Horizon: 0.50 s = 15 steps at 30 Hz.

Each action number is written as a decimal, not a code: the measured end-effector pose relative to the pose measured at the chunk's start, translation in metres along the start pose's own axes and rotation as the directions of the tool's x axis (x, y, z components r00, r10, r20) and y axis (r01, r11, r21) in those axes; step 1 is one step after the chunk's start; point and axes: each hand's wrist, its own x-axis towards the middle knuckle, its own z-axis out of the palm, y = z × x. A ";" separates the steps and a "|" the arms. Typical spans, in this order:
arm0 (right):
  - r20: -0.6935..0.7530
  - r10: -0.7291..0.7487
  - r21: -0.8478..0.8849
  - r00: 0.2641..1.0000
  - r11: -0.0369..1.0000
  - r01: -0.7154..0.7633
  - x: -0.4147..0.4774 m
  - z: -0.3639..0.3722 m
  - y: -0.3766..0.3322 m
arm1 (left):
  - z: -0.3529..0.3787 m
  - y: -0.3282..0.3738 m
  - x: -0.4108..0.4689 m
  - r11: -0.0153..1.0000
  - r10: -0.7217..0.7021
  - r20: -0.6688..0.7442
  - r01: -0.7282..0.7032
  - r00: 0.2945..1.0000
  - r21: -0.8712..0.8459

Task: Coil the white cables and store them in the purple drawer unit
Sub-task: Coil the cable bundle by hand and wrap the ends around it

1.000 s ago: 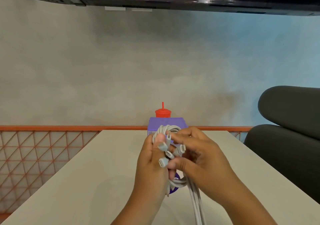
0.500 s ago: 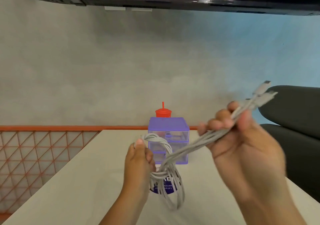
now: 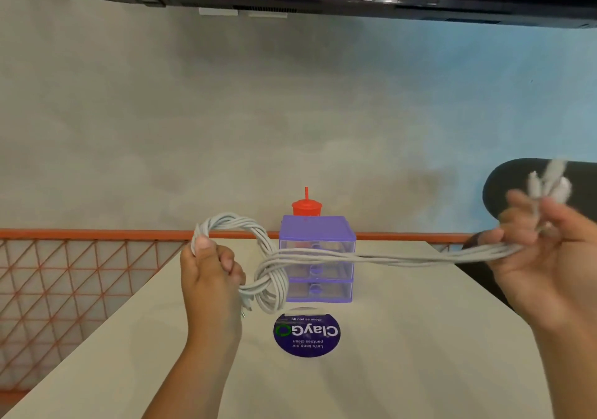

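— Between our two hands, what do we have?

— We have the white cables (image 3: 387, 258), held as one bundle and stretched across from one hand to the other, off the bench (image 3: 420, 370).

— How does our left hand (image 3: 210, 276) hold them?

— Its fingers are curled round the coiled part, thumb on top. One loop arches above it, and just to its right the strands wrap round the coil in a thick knot.

— And our right hand (image 3: 549, 257)?

— It grips the far end of the bundle. The plug ends stick up above its fingers, too blurred for us to count.

— Where is the purple drawer unit (image 3: 318, 234)?

— Beyond both hands, nearer the left one, standing on the bench behind the stretched strands. Its clear drawers look pushed in.

— Anything else near our hands?

— A red cup (image 3: 307, 207) with a straw shows over the unit; whether it stands on it or behind it we cannot tell. A round purple sticker (image 3: 307, 334) lies on the bench just right of our left wrist. An orange mesh railing (image 3: 80, 273) runs beyond the left hand, and a dark chair (image 3: 504, 186) sits behind the right one.
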 end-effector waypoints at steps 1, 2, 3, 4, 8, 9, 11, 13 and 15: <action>-0.177 -0.078 -0.158 0.981 0.986 0.050 0.004 -0.005 0.005 | 0.000 0.003 0.000 1.000 0.021 0.015 -0.021 1.000 -0.015; -0.323 -0.161 -0.350 0.933 0.936 0.040 0.006 -0.009 0.012 | 0.000 0.006 -0.001 0.999 0.046 0.034 -0.046 0.998 -0.021; -0.381 -0.188 -0.483 0.905 0.876 -0.022 0.010 -0.018 0.020 | 0.001 0.009 -0.002 0.997 0.070 0.057 -0.069 0.996 -0.027; -0.421 -0.171 -0.600 0.891 0.789 -0.132 0.012 -0.023 0.027 | 0.002 0.011 -0.003 0.996 0.090 0.081 -0.087 0.993 -0.035; -0.477 -0.226 -0.873 0.849 0.009 -0.488 0.008 -0.025 0.052 | 0.006 0.011 -0.008 0.992 0.128 0.170 -0.123 0.977 -0.036; -0.429 -0.250 -0.892 0.868 -0.036 -0.452 0.007 -0.021 0.055 | 0.007 0.010 -0.009 0.992 0.126 0.192 -0.122 0.973 -0.033; -0.338 -0.244 -0.941 0.909 0.057 -0.334 0.007 -0.016 0.059 | 0.009 0.007 -0.013 0.993 0.115 0.236 -0.110 0.965 -0.033; -0.246 -0.172 -0.958 0.954 0.197 -0.211 0.003 -0.004 0.061 | 0.011 0.005 -0.018 0.995 0.103 0.280 -0.100 0.954 -0.025; -0.086 -0.097 -0.941 0.992 0.334 -0.049 -0.005 0.014 0.066 | 0.014 0.004 -0.023 0.995 0.095 0.328 -0.092 0.940 -0.026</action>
